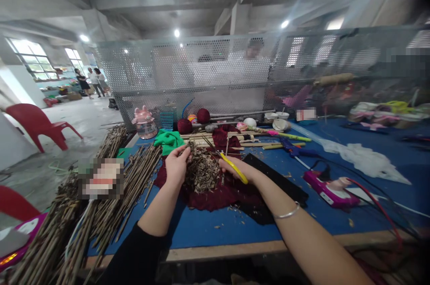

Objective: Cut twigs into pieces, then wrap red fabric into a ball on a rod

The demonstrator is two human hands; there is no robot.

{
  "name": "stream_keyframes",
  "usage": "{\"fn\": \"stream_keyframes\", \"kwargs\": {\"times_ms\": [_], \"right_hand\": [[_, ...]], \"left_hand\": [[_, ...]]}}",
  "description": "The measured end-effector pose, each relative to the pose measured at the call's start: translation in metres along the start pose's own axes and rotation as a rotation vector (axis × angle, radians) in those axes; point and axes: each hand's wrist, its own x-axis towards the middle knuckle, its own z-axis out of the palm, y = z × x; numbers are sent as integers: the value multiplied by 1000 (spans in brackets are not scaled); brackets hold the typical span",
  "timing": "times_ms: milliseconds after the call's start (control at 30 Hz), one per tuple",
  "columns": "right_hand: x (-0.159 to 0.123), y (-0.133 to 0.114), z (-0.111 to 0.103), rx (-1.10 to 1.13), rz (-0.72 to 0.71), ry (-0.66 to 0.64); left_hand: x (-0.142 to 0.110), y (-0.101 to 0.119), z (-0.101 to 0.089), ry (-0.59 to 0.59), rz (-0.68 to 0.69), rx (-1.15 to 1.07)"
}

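Observation:
My left hand (176,165) is closed round the left side of a clump of dry brown plant bits (201,170). My right hand (235,169) grips yellow-handled scissors (231,166), whose blades point up and left over the clump. Clump and hands sit above a dark red cloth (215,195) spread on the blue table (218,226). A silver bangle (287,213) circles my right wrist.
Bundles of long dry sticks (110,186) lie along the table's left side. A pink glue gun (327,191) with cables lies at right, black cloth (285,184) beside it. Yarn balls (193,121), green cloth (169,140) and wooden rods stand behind. A perforated metal screen (215,74) backs the table; red chair (36,123) at left.

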Motion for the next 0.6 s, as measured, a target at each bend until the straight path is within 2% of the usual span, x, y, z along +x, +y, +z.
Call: {"fn": "stream_keyframes", "kwargs": {"times_ms": [100,200,300,500,600], "right_hand": [[-9,-5,-13,-129,-3,-145],[-13,-12,-15,-165,-21,-193],[-14,-19,-11,-178,-16,-250],[-15,-28,-5,-301,-5,-213],[-17,-26,-2,-365,14,-162]], "left_hand": [[2,5,1,43,0,-129],[0,5,3,60,-21,-142],[-3,4,5,23,-55,-123],[-9,0,7,-139,-149,-83],[-8,-5,6,-191,-118,-10]]}}
